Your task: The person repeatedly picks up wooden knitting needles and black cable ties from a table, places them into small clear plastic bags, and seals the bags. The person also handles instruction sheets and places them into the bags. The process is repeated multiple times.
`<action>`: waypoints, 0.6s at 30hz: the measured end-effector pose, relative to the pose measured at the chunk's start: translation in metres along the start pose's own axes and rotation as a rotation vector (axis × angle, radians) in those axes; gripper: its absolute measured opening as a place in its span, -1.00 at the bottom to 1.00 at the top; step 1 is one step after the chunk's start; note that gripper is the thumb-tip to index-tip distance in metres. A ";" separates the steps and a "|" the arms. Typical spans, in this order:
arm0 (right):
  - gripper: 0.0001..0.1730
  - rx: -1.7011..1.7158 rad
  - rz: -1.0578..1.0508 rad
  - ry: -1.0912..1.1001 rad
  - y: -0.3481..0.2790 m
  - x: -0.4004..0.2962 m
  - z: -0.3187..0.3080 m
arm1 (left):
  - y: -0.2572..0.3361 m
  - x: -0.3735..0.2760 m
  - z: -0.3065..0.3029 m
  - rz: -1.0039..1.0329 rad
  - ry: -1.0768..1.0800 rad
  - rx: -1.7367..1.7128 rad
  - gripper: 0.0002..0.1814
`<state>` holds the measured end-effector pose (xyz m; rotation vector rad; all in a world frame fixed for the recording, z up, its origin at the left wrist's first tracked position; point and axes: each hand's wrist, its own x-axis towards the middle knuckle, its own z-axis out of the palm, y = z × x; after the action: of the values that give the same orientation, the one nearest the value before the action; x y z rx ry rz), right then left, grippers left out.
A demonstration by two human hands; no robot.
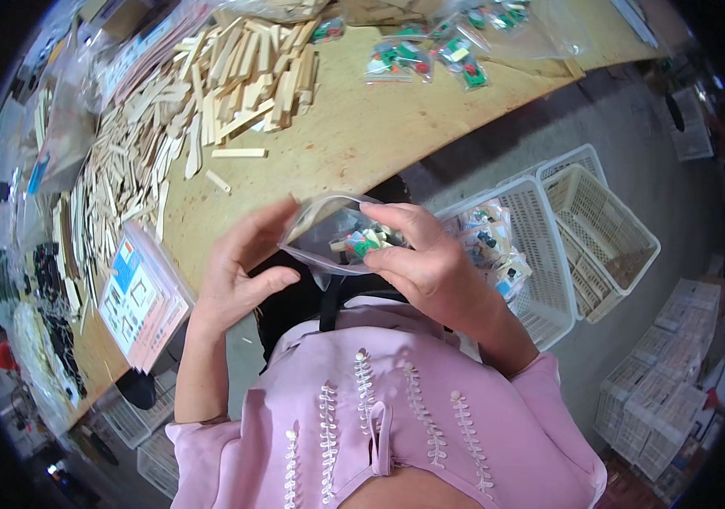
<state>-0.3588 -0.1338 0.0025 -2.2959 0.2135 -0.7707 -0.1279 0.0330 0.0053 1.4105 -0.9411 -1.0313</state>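
Observation:
My right hand grips the right side of a clear plastic zip bag, its thumb and fingers at the bag's mouth. The mouth gapes wide and faces up. Inside lie small parts, some green, some red and some pale. My left hand is at the bag's left edge, thumb and fingers spread with nothing between them. Whether its fingertips touch the plastic cannot be told. The bag hangs over my lap, just off the edge of the wooden table.
Wooden blocks and flat wooden sticks are heaped on the table, beside a stack of printed sheets. Filled bags lie farther back. At my right, a white plastic crate holds packed bags; another crate adjoins it.

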 end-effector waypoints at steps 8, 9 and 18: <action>-0.87 0.149 0.083 -0.063 -0.028 0.019 0.016 | -0.015 -0.051 -0.007 0.388 0.224 0.376 -0.83; -0.89 0.199 0.117 -0.094 -0.028 0.020 0.014 | -0.013 -0.058 -0.007 0.427 0.256 0.337 -0.86; -0.81 0.923 0.485 -0.129 -0.042 0.019 0.055 | -0.032 -0.113 -0.021 0.537 0.516 -0.096 -0.66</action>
<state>-0.3139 -0.0781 0.0071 -1.3298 0.2689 -0.3444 -0.1425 0.1492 -0.0168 1.1655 -0.8026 -0.2845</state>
